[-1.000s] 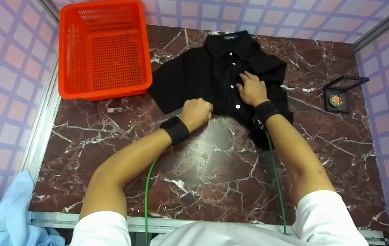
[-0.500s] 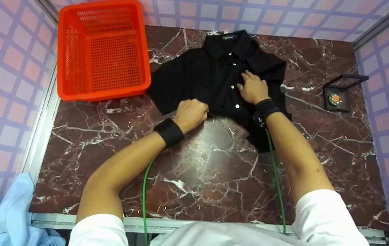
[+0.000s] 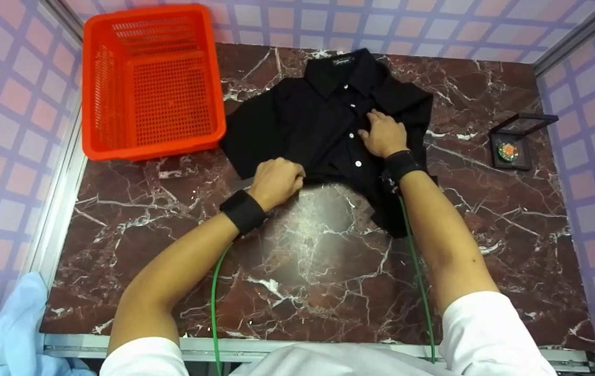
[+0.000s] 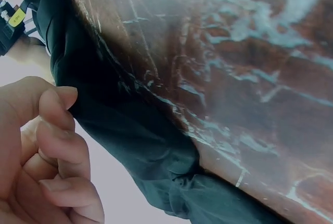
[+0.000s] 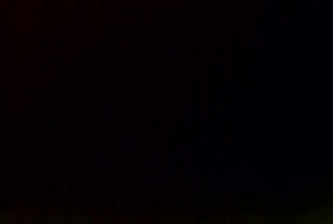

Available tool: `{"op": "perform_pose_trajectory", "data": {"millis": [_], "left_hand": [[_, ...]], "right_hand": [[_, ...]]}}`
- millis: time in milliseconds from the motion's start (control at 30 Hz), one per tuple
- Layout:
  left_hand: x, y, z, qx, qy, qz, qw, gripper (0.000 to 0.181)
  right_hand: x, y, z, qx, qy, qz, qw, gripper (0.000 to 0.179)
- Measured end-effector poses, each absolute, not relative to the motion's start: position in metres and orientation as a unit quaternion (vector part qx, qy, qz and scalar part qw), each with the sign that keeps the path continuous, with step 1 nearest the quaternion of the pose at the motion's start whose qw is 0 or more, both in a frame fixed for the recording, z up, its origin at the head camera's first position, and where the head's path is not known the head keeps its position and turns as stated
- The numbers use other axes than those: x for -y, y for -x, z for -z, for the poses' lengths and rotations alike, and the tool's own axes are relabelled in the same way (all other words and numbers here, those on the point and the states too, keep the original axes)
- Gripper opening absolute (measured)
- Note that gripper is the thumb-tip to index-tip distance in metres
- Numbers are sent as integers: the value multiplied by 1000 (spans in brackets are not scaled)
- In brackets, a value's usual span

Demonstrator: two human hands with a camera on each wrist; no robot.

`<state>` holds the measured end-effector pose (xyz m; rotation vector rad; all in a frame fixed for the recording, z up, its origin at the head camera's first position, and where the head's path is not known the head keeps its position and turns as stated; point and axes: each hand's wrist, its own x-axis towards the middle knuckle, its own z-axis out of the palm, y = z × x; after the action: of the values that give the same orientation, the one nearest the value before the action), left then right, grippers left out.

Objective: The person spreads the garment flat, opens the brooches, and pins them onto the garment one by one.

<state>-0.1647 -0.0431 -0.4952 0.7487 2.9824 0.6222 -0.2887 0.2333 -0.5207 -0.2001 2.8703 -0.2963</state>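
A black short-sleeved shirt (image 3: 307, 120) with a collar and white buttons lies front up on the marble-patterned table, collar toward the back wall. My left hand (image 3: 277, 183) pinches its lower edge between thumb and forefinger; the left wrist view shows this left hand (image 4: 52, 146) with the other fingers curled and the dark cloth (image 4: 119, 125) running from the pinch. On the front of the shirt, beside the button row, my right hand (image 3: 386, 136) rests with its fingers extended. The right wrist view is black.
An orange-red plastic basket (image 3: 153, 151) stands at the back left, close to the shirt's sleeve. At the right is a small black frame-like box (image 3: 524, 159) with a green and orange round piece (image 3: 508, 152). Light blue cloth (image 3: 20, 324) hangs at the front left corner.
My left hand has moved left and slightly toward me, drawing the shirt's lower edge with it. Folds now slant across the front. My right hand stays on nearly the same spot.
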Motion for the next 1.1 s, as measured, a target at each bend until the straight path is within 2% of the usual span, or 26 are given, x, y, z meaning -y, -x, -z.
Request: {"op": "perform_pose_trajectory", "data": {"millis": [467, 733, 967, 1100], "left_hand": [[56, 160, 496, -950, -231, -209, -1, 11], [48, 162, 506, -954, -188, -227, -44, 10], [39, 149, 512, -949, -236, -211, -9, 5], [26, 141, 517, -940, -279, -198, 0, 10]], "right_hand": [[-224, 287, 521, -983, 63, 93, 143, 62], [-226, 286, 526, -985, 64, 87, 132, 61], [-228, 285, 524, -985, 63, 88, 131, 60], [-229, 285, 523, -986, 64, 85, 129, 60]]}}
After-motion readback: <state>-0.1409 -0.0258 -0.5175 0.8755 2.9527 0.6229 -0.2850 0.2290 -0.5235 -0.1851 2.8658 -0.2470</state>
